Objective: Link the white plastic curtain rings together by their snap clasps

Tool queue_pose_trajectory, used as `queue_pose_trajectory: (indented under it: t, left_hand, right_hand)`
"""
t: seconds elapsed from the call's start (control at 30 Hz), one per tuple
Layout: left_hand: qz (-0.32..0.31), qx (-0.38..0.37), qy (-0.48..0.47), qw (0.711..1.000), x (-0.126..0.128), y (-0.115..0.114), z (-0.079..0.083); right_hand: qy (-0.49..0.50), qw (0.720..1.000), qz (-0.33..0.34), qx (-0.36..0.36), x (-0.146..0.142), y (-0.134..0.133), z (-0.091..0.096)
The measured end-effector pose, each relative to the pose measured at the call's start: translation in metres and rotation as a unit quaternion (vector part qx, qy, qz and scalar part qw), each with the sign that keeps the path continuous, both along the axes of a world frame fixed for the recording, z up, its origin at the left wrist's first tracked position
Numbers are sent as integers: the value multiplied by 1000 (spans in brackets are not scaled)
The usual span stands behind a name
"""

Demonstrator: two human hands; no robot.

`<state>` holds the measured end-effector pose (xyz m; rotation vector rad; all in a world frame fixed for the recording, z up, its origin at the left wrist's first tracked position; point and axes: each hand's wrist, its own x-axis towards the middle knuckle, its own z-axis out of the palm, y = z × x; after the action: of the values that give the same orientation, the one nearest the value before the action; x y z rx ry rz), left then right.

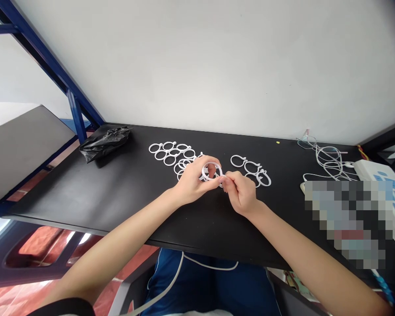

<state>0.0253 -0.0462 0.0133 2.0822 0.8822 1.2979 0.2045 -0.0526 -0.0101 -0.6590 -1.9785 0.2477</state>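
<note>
Above the black table, my left hand curls its fingers and thumb around a white plastic ring, which looks like a curtain ring with a small tab. My right hand pinches the same ring at its right side, where the fingertips hide the tab end. Behind and left of my left hand lies a cluster of similar white rings, some overlapping and partly covered by the hand. To the right, past my right hand, a smaller group of white rings rests flat on the table.
A crumpled black plastic bag lies at the table's far left. On the right are glasses, tangled white cables, a white power strip and a blurred-out object. A wall borders the black table behind.
</note>
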Motion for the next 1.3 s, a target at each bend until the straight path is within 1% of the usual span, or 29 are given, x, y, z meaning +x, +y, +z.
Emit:
queue_pose_trajectory:
  t: [0.23,0.33,0.43,0.53,0.63,0.73,0.8,0.9,1.07,1.13,1.17,1.23,1.3]
  left_hand:
    - [1,-6,4,1000,1,-1,1]
    - [3,2,10,1000,1,0,2]
    - [10,29,29,999,-1,1,4]
    - [23,74,75,994,-2,3,4]
    - [7,118,128,985,-1,3,0]
    - [-10,132,163,978,2,1,-5]
    - [-2,133,172,976,3,1,-7]
    - [27,139,180,974,2,3,-6]
    - [67,174,204,961,-1,7,-5]
    - [84,180,217,956,-1,8,-7]
    - [96,177,226,953,-1,9,-8]
    - [123,159,243,949,-1,10,-10]
    - [147,128,262,945,-2,12,-12]
  right_hand:
    - [0,1000,-3,-9,1,1,-2]
    - [-3,1000,-2,-5,2,3,-2]
    - [-6,1000,-3,-2,3,5,-1]
    - [1,999,-30,-17,4,6,1]
    - [5,998,-60,-24,5,7,3]
    - [3,997,-69,-21,4,8,4]
    - [4,997,-68,-26,4,8,4]
    - [3,997,-66,-41,2,8,4]
    - [-5,996,-65,-58,0,8,6]
    - [-15,995,-87,-39,0,9,7]
    - [-26,993,-110,-24,0,10,7]
    - [-67,981,-182,-6,2,14,7]
    - [-132,958,-255,-23,6,18,5]
